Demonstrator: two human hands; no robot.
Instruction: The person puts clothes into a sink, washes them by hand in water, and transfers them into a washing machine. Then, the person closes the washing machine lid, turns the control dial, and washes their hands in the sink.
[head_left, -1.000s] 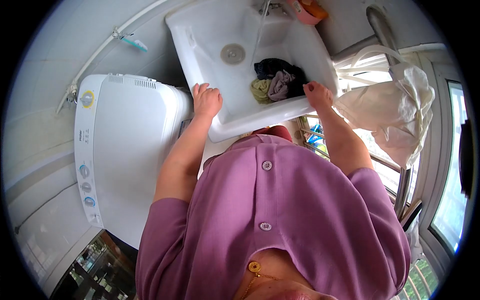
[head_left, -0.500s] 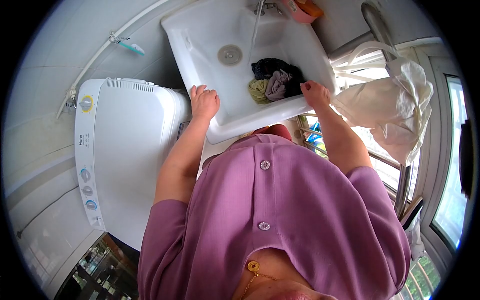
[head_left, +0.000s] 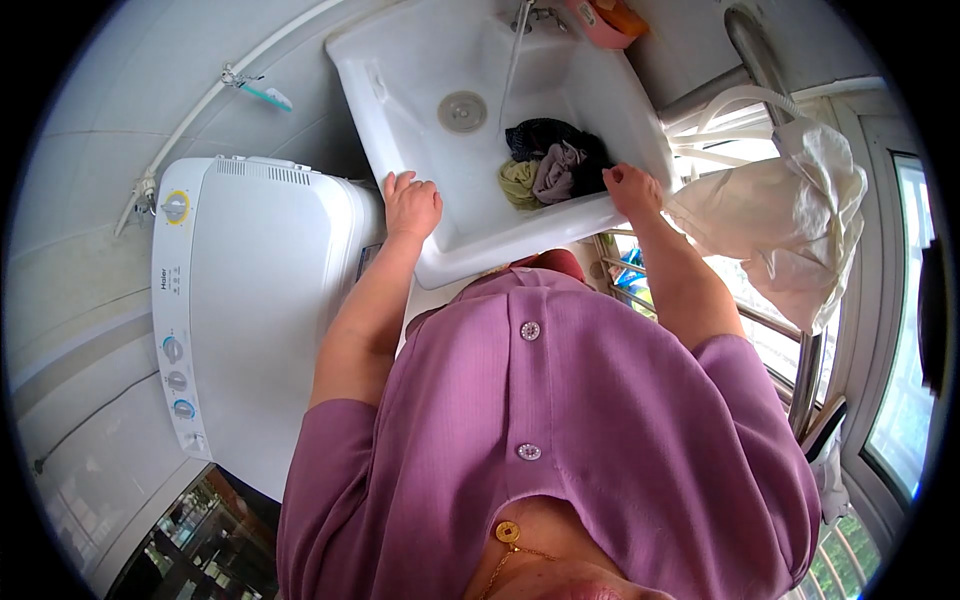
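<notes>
A white sink (head_left: 470, 262) spans the upper middle of the head view. My left hand (head_left: 412, 207) rests on its near left corner, fingers somewhat apart and bent over the edge. At the near right rim is my right hand (head_left: 634, 190), its fingers curled together over the edge, fingertips close to a black cloth (head_left: 588, 170). Against this cloth lie a mauve cloth (head_left: 556, 175) and a yellow-green cloth (head_left: 519, 184), bunched in the basin. Water runs in a thin stream from the faucet (head_left: 541, 15). The round drain (head_left: 462, 112) is uncovered.
On the left stands a white washing machine (head_left: 265, 290) with knobs. A pale bag (head_left: 790, 220) hangs at the right by the window and metal rails. A pink container (head_left: 600, 25) sits at the sink's far right corner. A toothbrush (head_left: 266, 96) hangs near the wall pipe.
The view shifts slightly. Both hands keep the same places on the sink, and the cloths stay where they were. Water keeps running.
</notes>
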